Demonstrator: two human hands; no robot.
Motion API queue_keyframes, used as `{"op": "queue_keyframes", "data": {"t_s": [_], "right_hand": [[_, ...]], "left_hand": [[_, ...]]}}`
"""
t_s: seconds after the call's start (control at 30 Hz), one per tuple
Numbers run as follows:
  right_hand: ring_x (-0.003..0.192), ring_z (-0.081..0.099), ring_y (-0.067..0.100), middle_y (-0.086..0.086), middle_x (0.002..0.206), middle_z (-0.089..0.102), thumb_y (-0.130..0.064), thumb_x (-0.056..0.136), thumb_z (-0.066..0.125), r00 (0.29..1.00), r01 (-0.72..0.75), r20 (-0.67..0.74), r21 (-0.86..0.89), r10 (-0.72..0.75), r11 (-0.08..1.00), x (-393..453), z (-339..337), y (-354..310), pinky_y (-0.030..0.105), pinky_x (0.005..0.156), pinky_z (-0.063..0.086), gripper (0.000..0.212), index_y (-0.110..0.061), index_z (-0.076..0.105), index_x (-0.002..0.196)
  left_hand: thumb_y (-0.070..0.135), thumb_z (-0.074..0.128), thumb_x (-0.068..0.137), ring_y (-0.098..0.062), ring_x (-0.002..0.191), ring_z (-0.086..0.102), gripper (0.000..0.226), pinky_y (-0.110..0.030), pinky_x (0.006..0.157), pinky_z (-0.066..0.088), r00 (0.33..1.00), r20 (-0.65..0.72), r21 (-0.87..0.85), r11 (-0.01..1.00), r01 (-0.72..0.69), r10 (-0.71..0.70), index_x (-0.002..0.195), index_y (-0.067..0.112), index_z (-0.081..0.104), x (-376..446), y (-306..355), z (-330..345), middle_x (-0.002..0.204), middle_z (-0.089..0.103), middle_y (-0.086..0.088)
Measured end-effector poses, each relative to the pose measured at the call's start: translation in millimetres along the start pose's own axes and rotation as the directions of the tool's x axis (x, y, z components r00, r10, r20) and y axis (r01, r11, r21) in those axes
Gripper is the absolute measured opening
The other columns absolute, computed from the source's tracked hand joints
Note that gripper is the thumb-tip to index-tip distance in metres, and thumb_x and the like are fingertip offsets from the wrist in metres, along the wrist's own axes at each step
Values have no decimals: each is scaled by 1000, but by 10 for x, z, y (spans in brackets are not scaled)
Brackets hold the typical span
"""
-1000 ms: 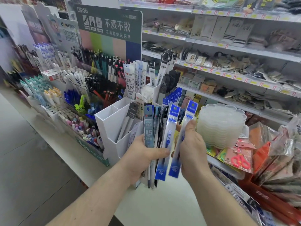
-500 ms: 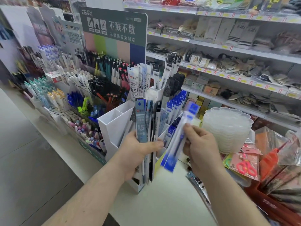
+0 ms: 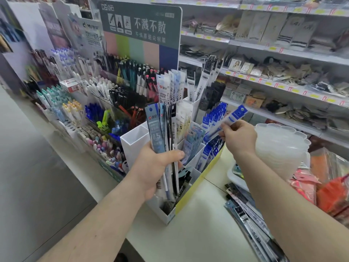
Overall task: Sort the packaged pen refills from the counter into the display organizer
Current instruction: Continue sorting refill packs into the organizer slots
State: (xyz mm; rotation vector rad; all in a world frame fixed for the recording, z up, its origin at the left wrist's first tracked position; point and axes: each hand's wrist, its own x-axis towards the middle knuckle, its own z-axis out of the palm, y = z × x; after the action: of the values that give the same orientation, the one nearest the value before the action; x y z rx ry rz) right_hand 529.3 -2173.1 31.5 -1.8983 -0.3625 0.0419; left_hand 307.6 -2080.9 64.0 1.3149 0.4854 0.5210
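Note:
My left hand [image 3: 156, 167] grips a bundle of packaged pen refills [image 3: 162, 133] upright, in front of the white display organizer [image 3: 135, 146]. My right hand [image 3: 238, 138] pinches a blue-topped refill pack [image 3: 231, 118], tilted with its blue header up to the right, over the organizer's right-hand compartments where matching blue packs [image 3: 213, 116] stand. More refill packs [image 3: 247, 210] lie flat on the white counter [image 3: 200, 229] under my right forearm. The organizer's nearest left compartment shows only white walls.
A tiered pen display [image 3: 90, 103] with a green sign [image 3: 139, 27] stands left of the organizer. A stack of clear plastic trays [image 3: 281, 148] sits right of my right hand, with orange and pink packets [image 3: 324, 186] beyond. Stocked shelves [image 3: 273, 80] run behind. Grey floor lies left.
My right hand has taken the blue pack away from the bundle and carried it right and up, over the organizer's blue section. My left hand has kept its hold on the bundle and raised it.

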Motion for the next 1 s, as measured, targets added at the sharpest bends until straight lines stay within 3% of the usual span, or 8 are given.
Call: {"op": "queue_keyframes", "data": {"t_s": [0.13,0.23,0.33,0.43,0.57,0.7,0.87,1.0], "right_hand": [[76,64,23,1,73,69,-26,94,66,995,95,42,-154,-89,984,142,203,84,32,71,44,22,-17,68,75],[77,59,25,9,79,69,-28,96,63,990,128,86,-250,-109,960,198,302,125,28,64,30,28,-7,68,78],[81,60,29,11,82,68,-26,96,63,982,137,170,-370,-78,919,239,401,190,30,69,38,28,-4,66,78],[84,61,28,13,92,71,-21,95,61,976,136,216,-464,-38,875,259,470,204,38,80,52,22,-4,74,90],[90,64,31,12,98,72,-20,96,57,969,132,249,-555,12,821,283,548,188,42,84,56,22,-8,75,100],[91,66,31,12,98,72,-19,94,60,969,87,238,-575,65,814,313,564,175,47,84,57,18,-10,74,100],[86,69,26,8,94,73,-27,87,72,962,47,252,-539,108,841,278,443,124,47,80,60,13,-13,71,87],[96,66,21,4,108,72,-28,88,70,988,56,155,-443,15,895,-12,140,11,41,84,57,27,-13,73,110]], "left_hand": [[-10,64,84,-8,57,62,18,-16,55,51,1000,0,20,1000,2,-2,85,7,60,20,11,-48,58,64,4],[-10,65,84,-10,58,62,19,-17,56,51,1000,4,34,999,3,-3,85,8,60,39,5,-71,60,65,4],[-10,64,84,-9,56,62,21,-18,56,51,1000,10,23,1000,11,-11,88,10,60,49,-3,-71,59,64,6],[-9,64,84,-9,56,62,20,-19,55,51,999,32,14,999,31,-32,89,11,61,44,-1,-66,58,64,6],[-5,65,84,-11,58,62,20,-22,56,51,997,54,14,998,56,-57,91,12,59,47,-12,-72,59,63,7],[-3,69,82,-11,59,63,22,-24,55,51,994,84,-12,998,69,-68,93,13,59,19,3,-38,58,64,6],[11,71,64,-17,60,65,42,-31,55,54,983,124,-92,985,148,-136,104,12,60,-23,-19,10,67,66,2],[8,70,62,-18,58,63,41,-31,55,56,959,207,-176,957,230,-192,102,10,61,-72,-61,109,70,63,-3]]}}
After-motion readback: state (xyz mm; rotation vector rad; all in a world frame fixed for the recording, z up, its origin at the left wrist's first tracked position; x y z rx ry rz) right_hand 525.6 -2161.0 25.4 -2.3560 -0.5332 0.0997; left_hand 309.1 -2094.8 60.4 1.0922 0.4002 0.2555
